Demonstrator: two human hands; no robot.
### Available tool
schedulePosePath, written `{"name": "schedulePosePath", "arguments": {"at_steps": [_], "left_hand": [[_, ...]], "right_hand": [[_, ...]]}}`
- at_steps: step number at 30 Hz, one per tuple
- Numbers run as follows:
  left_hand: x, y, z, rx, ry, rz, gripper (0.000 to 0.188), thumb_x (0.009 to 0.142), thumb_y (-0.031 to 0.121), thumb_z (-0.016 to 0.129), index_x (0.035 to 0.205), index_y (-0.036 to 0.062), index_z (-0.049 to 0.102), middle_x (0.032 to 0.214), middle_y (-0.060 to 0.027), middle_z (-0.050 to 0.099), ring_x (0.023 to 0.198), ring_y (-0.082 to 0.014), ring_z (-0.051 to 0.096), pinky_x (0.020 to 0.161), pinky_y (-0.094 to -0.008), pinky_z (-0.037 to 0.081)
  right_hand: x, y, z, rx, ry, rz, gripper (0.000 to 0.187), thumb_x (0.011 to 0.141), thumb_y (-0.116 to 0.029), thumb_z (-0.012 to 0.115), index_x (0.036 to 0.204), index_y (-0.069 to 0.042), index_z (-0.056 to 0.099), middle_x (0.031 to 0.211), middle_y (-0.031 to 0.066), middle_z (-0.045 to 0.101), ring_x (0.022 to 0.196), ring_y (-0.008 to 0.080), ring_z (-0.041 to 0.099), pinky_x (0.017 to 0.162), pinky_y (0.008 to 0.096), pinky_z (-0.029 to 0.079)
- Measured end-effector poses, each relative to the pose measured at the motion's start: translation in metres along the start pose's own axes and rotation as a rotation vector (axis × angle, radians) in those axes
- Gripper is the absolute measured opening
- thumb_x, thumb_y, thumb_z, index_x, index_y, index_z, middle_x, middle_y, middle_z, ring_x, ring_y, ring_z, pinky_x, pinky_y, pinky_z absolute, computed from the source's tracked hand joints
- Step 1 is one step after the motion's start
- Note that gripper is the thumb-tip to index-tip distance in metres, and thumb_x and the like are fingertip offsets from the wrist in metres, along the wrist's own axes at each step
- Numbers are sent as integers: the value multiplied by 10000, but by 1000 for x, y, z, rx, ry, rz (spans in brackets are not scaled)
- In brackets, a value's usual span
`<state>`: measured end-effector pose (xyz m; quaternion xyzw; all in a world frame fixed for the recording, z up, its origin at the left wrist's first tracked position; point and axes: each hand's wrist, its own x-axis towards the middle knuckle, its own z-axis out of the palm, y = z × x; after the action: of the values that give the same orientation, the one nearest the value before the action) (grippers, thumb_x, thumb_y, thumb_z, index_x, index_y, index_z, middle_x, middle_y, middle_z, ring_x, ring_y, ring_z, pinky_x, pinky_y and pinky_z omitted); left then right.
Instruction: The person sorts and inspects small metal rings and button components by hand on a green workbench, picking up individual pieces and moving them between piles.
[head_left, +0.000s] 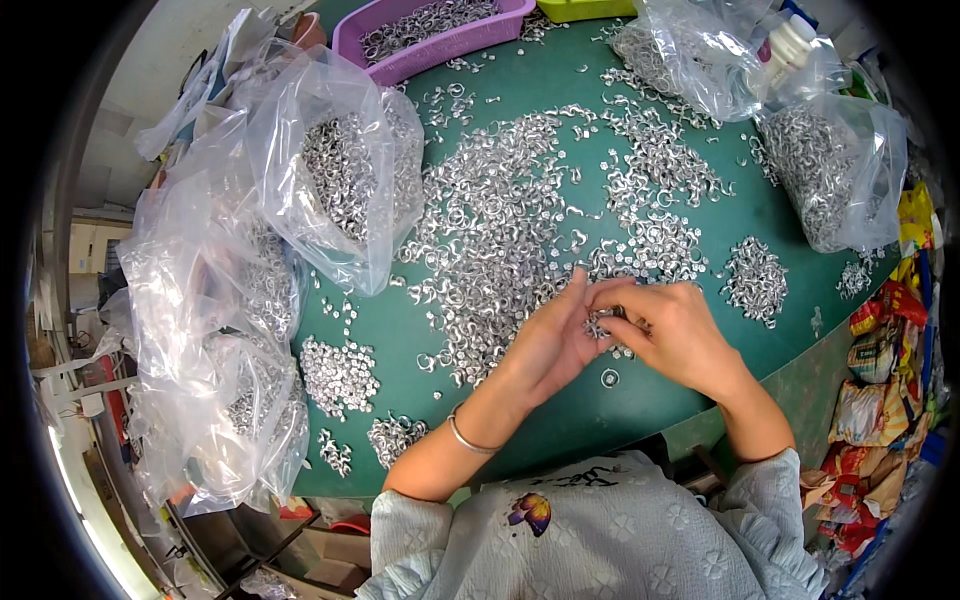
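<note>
My left hand (557, 338) is cupped, palm turned up, with several small silver metal pieces (598, 322) in its palm and at its fingers. Over it, my right hand (680, 332) pinches a small silver piece between thumb and fingers; its exact shape is partly hidden. Both hands meet just above the near edge of a big spread of loose, curved silver metal pieces (490, 235). A single silver ring-shaped piece (610, 378) lies on the green table (540, 440) below the hands.
Smaller heaps sit at left, of round pieces (340, 377) and curved ones (395, 437), and at right (756, 282). Clear plastic bags of pieces stand at left (345, 180) and right (825, 175). A purple basket (440, 52) and white bottle (790, 45) are at the back.
</note>
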<state>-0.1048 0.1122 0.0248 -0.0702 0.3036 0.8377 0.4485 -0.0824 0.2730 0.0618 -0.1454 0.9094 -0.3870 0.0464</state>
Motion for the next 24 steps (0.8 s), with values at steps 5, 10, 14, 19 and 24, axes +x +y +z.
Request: {"name": "schedulePosePath", "arguments": {"at_steps": [5,10,14,19,24], "left_hand": [[-1,1,3,-32,-52,21,590,986,419,265,1270,-75,416,1260,-155,491,1158,-222,478,1001,-376,371],[-4,-1,3,-71,-17,67,482,983,317,342,1231,-84,445,1245,-173,502,1160,-248,481,995,-409,382],[-9,2,9,-63,30,67,361,964,224,419,1145,-76,506,1058,-130,581,1003,-223,551,879,-381,455],[-11,1,-7,-61,227,-9,298,943,165,464,1159,-32,521,667,20,395,596,-82,364,504,-196,331],[-4,3,-8,-4,332,-7,267,928,96,453,1148,-33,531,716,7,432,618,-70,381,481,-179,310]], "right_hand": [[-2,2,5,101,135,-71,122,772,-70,642,892,-59,651,742,85,659,553,230,614,512,312,490],[-7,6,0,416,104,36,110,804,-38,617,907,-3,636,803,63,660,564,90,600,487,224,452],[-16,26,-3,1418,35,336,103,846,-78,548,907,1,572,684,23,504,512,65,390,414,200,309],[-15,44,-7,2022,97,444,317,915,-312,448,704,-80,403,635,17,331,522,111,333,380,213,272],[-32,83,1,2077,214,560,360,956,-256,415,631,-108,371,618,6,330,503,95,322,363,210,247]]}}
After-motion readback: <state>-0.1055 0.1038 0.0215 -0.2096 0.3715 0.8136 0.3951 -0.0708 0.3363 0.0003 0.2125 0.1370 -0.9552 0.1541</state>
